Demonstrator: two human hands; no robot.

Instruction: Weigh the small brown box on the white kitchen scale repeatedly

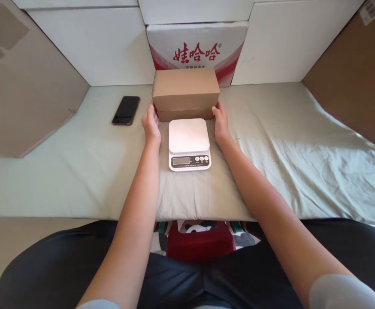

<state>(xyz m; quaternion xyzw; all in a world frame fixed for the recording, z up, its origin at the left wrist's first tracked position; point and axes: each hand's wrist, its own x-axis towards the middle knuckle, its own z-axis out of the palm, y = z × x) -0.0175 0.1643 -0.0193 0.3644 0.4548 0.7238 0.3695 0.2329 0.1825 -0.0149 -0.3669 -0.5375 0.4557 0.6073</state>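
Your forearms reach out over the sheet w/ left hand [151, 124] & right hand [221, 122] pressed to the ends of the cardboard box [185, 92] behind the kitchen scale [189, 143]; prob light, stiff, so clamp low corners.

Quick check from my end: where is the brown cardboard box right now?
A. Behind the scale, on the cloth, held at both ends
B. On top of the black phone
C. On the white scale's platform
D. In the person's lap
A: the brown cardboard box sits behind the white kitchen scale, with the left hand and right hand at its ends; the scale's platform is bare.
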